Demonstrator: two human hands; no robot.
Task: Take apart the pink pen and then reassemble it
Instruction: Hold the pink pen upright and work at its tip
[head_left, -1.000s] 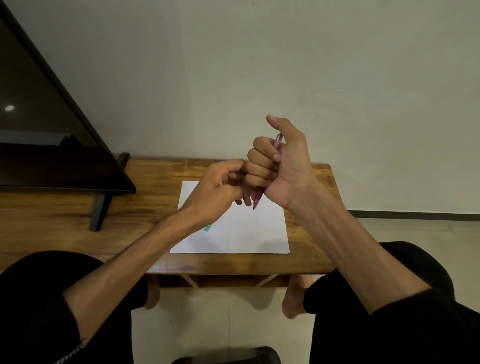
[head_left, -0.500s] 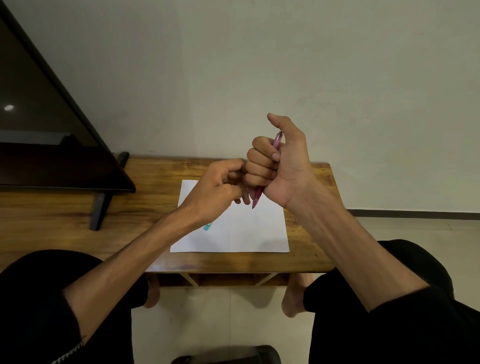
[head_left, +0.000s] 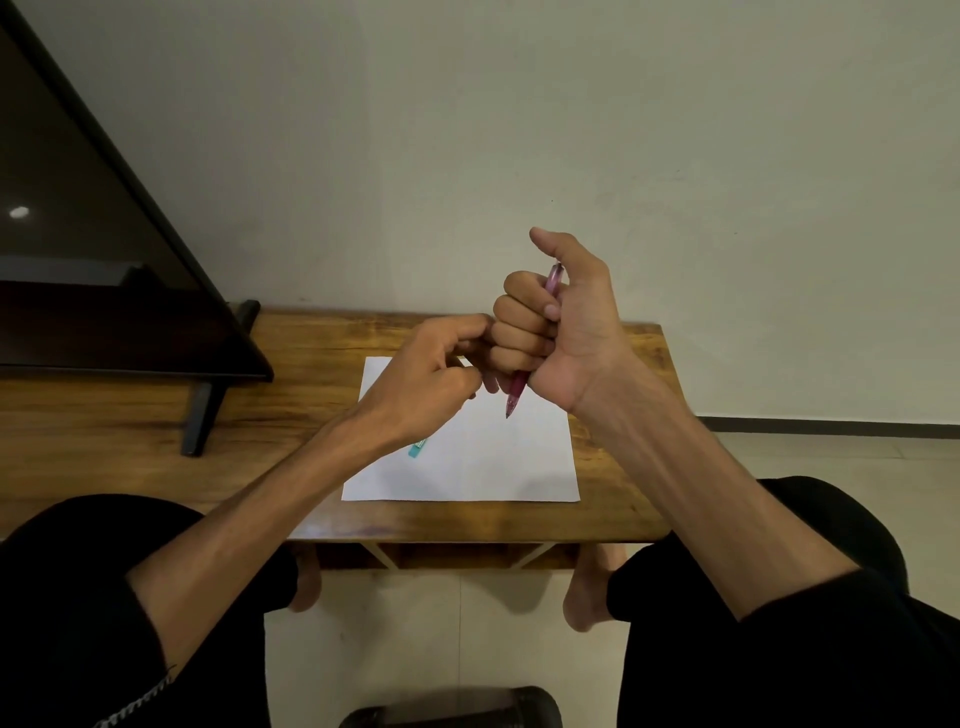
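Note:
My right hand (head_left: 550, 332) grips the pink pen (head_left: 517, 392) in a fist above the white paper (head_left: 483, 462), thumb raised. The pen stands nearly upright: its pointed tip sticks out below the fist and its top end (head_left: 555, 275) shows beside the thumb. My left hand (head_left: 426, 379) hovers just left of it with curled fingers, and its thumb and forefinger touch the right hand's lower knuckles. I see nothing held in the left hand; its palm side is hidden.
A low wooden table (head_left: 618, 467) carries the paper. The end of a teal object (head_left: 418, 448) peeks out from under my left wrist. A dark TV screen on a black stand (head_left: 202, 415) fills the table's left. My knees sit below the front edge.
Almost nothing differs. Both hands hold the same pose around the pen, with only a slight shift of the left fingers.

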